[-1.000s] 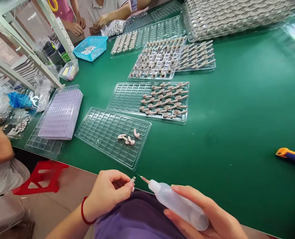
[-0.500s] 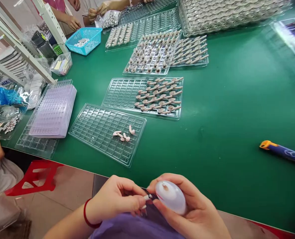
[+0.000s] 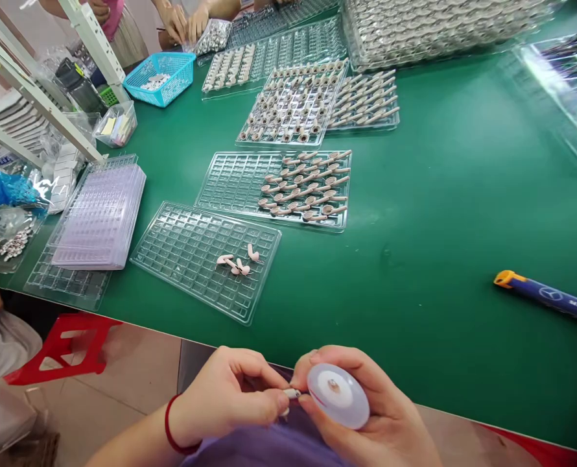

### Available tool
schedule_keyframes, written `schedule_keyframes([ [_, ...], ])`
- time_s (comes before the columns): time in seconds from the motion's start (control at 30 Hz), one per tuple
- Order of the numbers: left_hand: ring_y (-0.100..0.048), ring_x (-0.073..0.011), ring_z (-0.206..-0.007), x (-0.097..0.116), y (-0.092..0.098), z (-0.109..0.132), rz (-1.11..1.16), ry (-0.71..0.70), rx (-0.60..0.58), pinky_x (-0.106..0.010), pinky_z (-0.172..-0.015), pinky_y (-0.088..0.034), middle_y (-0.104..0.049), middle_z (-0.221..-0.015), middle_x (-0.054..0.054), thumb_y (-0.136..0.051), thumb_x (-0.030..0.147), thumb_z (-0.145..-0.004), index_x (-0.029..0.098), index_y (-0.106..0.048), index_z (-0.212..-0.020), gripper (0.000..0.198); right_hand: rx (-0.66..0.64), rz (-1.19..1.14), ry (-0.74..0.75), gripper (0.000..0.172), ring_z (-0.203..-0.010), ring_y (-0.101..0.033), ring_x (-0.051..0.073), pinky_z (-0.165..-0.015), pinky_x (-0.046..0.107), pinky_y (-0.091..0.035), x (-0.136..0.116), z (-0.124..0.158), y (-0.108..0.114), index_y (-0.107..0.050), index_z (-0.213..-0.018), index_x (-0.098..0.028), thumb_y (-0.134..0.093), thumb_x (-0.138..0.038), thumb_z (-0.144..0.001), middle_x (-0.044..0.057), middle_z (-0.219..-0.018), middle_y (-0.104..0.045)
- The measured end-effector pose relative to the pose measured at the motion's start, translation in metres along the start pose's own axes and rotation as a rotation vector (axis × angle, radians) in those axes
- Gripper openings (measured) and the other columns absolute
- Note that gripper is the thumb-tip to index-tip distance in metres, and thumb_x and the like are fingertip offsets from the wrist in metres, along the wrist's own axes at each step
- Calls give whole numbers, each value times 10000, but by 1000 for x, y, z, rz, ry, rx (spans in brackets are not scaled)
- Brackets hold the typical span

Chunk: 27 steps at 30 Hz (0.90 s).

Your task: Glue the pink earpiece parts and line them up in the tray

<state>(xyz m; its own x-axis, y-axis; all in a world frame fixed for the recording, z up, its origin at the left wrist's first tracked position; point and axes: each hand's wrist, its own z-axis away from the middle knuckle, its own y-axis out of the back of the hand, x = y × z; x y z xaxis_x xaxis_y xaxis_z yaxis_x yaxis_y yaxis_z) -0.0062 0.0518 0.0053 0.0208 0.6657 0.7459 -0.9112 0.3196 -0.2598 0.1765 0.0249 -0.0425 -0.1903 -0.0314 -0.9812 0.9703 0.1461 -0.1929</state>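
At the table's near edge, my left hand (image 3: 242, 388) pinches a small white earbud piece (image 3: 292, 393) between thumb and fingertips. My right hand (image 3: 366, 405) is wrapped round a translucent white squeeze bottle (image 3: 338, 397), its round base facing me. The bottle's narrow end points at the earbud piece; whether they touch, I cannot tell. Beyond my hands lies a clear plastic tray (image 3: 181, 250) with several loose pinkish-white earbud pieces (image 3: 235, 264) on it. Behind that, another clear tray (image 3: 230, 181) carries rows of beige earbud shells (image 3: 312, 185) on its right side.
Further back are more filled trays (image 3: 293, 97) and a tall tray stack (image 3: 444, 32). A blue basket (image 3: 159, 78) and stacked lilac trays (image 3: 98, 220) stand left. A dark blue tube with an orange end (image 3: 546, 295) lies right. Co-workers' hands (image 3: 186, 23) work at the back.
The squeeze bottle has tipped so its base faces me more squarely. My left hand still pinches the earbud piece. The view has shifted slightly; the co-workers' hands at the back have moved.
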Motion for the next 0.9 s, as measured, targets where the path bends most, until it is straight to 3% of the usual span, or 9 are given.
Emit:
schedule_keyframes([
  [0.17,-499,-68,-498,-3,-1,-1,-22,-28,33,-198,-486,-389,-574,-632,-14,-833,476,-638,116,-731,-651,374,-22,-25,27,302,-712,-671,148,-626,238,-581,1,1,-3,-574,-1059,-331,-673,-145,-842,-4,-831,-678],
  [0.33,-517,-74,-504,-3,-2,1,-91,-84,58,-197,-488,-419,-587,-660,-19,-763,318,-697,118,-741,-682,202,-4,38,60,271,-728,-680,141,-647,222,-588,-1,0,-4,-563,-1056,-328,-669,-178,-856,-6,-843,-678],
  [0.43,-535,-84,-533,-3,4,4,-369,-310,187,-190,-494,-435,-618,-680,-33,-700,227,-752,131,-759,-732,115,85,234,92,305,-798,-700,151,-668,197,-588,0,0,2,-559,-1121,-309,-681,-240,-851,33,-949,-678],
  [0.57,-588,-129,-617,-8,18,4,-1021,-863,489,-231,-564,-496,-658,-729,-51,-631,111,-831,142,-739,-886,125,131,455,176,376,-830,-708,169,-630,177,-583,9,6,15,-523,-1231,-261,-639,-293,-875,79,-1032,-673],
  [0.63,-593,-150,-653,-12,26,1,-1310,-1038,574,-259,-594,-512,-664,-736,-57,-612,87,-855,131,-702,-939,131,116,544,259,383,-747,-691,161,-612,192,-579,14,8,20,-537,-1231,-244,-650,-291,-868,73,-1001,-679],
  [0.73,-581,-154,-633,-17,31,-2,-1540,-1132,592,-268,-574,-504,-658,-721,-51,-595,87,-873,117,-658,-970,119,49,610,392,372,-688,-660,158,-605,227,-564,16,8,24,-555,-1222,-225,-641,-195,-861,61,-932,-682],
  [0.9,-592,-164,-637,-22,31,-4,-1573,-1141,582,-283,-582,-507,-657,-730,-54,-617,88,-862,100,-632,-1011,150,-87,617,495,477,-692,-641,161,-604,256,-549,9,5,24,-506,-1287,-189,-596,-50,-840,59,-868,-673],
])
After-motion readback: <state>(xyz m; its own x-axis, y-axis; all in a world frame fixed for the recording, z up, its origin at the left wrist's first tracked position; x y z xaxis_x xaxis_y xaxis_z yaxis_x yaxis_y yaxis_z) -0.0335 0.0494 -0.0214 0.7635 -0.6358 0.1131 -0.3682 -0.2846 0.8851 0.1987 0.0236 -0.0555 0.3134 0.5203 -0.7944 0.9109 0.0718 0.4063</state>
